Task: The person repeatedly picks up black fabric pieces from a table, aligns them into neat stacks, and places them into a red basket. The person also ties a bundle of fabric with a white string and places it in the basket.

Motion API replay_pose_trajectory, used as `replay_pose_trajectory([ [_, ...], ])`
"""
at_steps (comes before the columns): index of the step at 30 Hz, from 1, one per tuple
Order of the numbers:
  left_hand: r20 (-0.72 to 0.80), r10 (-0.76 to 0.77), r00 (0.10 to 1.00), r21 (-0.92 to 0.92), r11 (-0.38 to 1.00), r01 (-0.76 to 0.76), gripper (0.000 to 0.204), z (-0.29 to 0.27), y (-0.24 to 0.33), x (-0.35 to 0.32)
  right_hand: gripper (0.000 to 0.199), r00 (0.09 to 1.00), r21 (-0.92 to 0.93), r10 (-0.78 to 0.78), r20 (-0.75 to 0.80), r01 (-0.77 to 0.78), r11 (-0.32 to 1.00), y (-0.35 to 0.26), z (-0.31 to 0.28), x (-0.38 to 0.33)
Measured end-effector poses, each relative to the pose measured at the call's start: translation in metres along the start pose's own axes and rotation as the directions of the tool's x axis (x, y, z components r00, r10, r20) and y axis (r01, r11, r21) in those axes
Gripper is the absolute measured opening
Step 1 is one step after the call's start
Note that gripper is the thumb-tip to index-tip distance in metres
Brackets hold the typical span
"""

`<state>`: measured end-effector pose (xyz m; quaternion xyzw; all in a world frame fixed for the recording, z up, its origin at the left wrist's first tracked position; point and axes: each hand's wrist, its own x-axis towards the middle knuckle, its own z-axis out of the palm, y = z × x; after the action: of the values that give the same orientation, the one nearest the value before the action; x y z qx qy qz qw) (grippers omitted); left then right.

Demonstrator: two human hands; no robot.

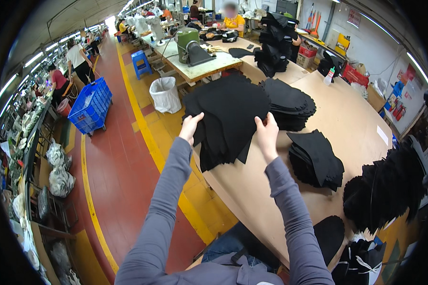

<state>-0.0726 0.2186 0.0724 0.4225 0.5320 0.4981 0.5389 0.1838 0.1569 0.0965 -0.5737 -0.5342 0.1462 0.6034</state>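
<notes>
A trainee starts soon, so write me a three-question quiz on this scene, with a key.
1. Which stands on the tan table: A) blue basket cart, B) small bottle, C) blue stool?
2. True or false: the left hand and right hand both touch black pieces.
3. Fill in: ____ lines border the red aisle.

Key: 1. B; 2. True; 3. Yellow.
</notes>
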Motion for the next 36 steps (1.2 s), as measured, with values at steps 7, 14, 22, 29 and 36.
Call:
replay_pose_trajectory([
  [7,0.035,-0.04,0.999,-0.392,0.919,0.051,0.054,-0.028,-0.031,0.008,0.023,0.989,0.313,0.102,0.103,-0.13,0.941,-0.067,0.044,-0.027],
  [14,0.044,0.147,0.988,-0.262,0.956,-0.131,0.048,-0.004,-0.006,-0.024,0.046,0.998,-0.128,-0.047,-0.042,0.042,0.991,-0.005,0.049,-0.02],
  [22,-0.023,0.29,0.957,-0.453,0.85,-0.268,0.034,0.023,-0.056,-0.108,0.064,0.912,0.567,0.339,0.229,-0.409,0.715,0.013,0.02,-0.065],
  [29,0.062,0.284,0.957,-0.508,0.834,-0.215,0.056,0.017,-0.105,-0.179,0.052,0.853,0.593,0.356,0.381,-0.521,0.614,0.038,-0.043,-0.145],
  [36,0.297,0.478,0.827,-0.627,0.751,-0.209,0.071,0.031,-0.13,-0.241,0.091,0.829,0.815,0.113,0.547,-0.559,0.154,0.042,-0.092,-0.238],
])
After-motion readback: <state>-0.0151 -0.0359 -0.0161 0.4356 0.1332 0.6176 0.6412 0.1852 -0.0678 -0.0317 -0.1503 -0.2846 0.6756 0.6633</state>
